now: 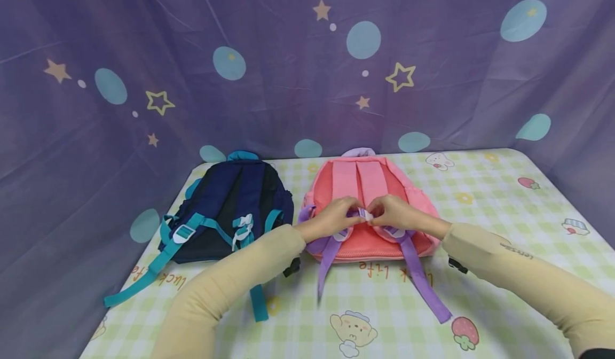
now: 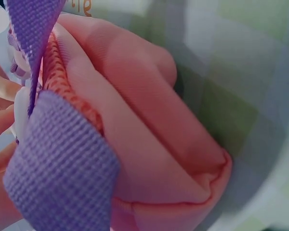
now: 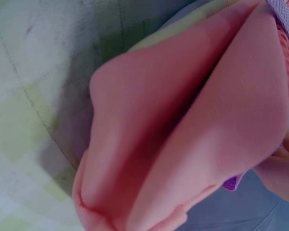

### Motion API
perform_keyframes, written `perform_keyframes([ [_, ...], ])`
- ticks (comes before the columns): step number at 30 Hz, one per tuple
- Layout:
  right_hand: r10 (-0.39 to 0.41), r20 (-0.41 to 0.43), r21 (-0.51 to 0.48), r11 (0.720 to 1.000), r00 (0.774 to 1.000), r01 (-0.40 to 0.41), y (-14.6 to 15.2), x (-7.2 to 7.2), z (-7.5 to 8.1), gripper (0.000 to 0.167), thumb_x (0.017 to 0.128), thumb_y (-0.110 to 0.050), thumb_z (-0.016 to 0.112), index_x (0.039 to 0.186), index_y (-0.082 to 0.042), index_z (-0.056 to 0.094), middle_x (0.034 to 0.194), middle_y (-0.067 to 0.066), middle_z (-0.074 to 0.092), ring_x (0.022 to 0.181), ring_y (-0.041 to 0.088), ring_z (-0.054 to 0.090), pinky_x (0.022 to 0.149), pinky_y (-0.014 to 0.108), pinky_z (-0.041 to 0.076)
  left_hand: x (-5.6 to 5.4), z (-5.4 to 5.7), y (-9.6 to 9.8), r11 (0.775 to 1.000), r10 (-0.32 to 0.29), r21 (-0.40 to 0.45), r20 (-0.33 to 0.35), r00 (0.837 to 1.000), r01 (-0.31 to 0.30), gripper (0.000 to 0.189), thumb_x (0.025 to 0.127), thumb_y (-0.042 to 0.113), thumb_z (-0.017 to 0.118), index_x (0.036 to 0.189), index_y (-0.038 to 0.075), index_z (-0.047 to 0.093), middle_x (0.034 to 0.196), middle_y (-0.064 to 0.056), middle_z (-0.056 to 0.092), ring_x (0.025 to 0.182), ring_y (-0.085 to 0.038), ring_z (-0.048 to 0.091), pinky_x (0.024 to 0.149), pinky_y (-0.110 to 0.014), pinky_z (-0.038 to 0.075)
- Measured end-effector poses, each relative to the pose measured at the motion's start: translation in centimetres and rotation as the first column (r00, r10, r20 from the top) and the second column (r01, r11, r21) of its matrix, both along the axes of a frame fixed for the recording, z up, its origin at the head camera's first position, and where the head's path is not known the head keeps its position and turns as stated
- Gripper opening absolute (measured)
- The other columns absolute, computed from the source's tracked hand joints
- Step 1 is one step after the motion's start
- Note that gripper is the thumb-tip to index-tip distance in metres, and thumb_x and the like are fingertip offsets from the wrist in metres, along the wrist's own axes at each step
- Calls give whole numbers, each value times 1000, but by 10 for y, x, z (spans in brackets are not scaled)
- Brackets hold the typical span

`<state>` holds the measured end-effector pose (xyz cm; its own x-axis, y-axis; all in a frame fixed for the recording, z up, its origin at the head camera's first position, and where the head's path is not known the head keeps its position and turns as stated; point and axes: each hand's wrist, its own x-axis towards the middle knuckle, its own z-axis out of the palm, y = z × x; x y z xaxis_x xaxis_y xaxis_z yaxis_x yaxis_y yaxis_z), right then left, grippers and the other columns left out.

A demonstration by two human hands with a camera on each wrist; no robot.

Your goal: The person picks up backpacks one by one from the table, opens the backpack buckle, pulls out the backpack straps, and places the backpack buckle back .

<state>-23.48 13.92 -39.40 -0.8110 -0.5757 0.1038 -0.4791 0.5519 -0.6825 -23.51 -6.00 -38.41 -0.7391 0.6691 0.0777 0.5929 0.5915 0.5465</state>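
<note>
A pink backpack (image 1: pixel 418 204) lies with its shoulder straps facing up, and purple webbing straps (image 1: pixel 423 279) trail off its lower end. Over its middle, my left hand (image 1: pixel 338 219) and my right hand (image 1: pixel 397 213) meet at a small white buckle (image 1: pixel 366 215) on purple webbing. Each hand pinches one side of the buckle between thumb and fingers. In the left wrist view, purple webbing (image 2: pixel 62 163) partly covers the left fingers. The backpack's pink side (image 3: pixel 221 125) fills most of the right wrist view, hiding the buckle there.
A navy backpack (image 1: pixel 216 188) with teal straps (image 1: pixel 158 265) and white buckles lies just left of the pink one. Both rest on a green checked tablecloth (image 1: pixel 480 198) with cartoon prints. A purple curtain (image 1: pixel 288 108) with stars hangs behind the table.
</note>
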Motion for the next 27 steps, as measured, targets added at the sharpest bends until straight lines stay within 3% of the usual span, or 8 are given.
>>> perform_keyframes([
  [14, -28, -95, 12, 999, 995, 29, 2, 4, 6, 20, 80, 0, 76, 97, 8, 69, 90, 11, 67, 82, 21, 63, 74, 38, 55, 3, 0, -3, 999, 36, 19, -15, 999, -36, 20, 92, 13, 69, 105, -1, 62, 101, -11, 64, 94, -21, 61, 83, -24, 49],
  [21, -16, -174, 42, 999, 985, 23, 1, 7, 9, 19, 80, 0, 78, 97, 7, 71, 90, 9, 65, 81, 18, 60, 74, 34, 54, 5, 0, -1, 998, 63, 1, -16, 998, -63, 22, 91, 12, 70, 107, -1, 62, 102, -11, 64, 95, -20, 61, 83, -27, 51],
  [27, 8, -238, 63, 998, 971, 7, -1, 9, 9, 16, 79, 2, 77, 93, 7, 71, 88, 8, 64, 81, 21, 62, 74, 36, 55, 7, 0, 0, 997, 70, -33, -41, 997, -72, 20, 91, 16, 71, 101, 2, 61, 92, -5, 60, 82, -14, 54, 71, -21, 46],
])
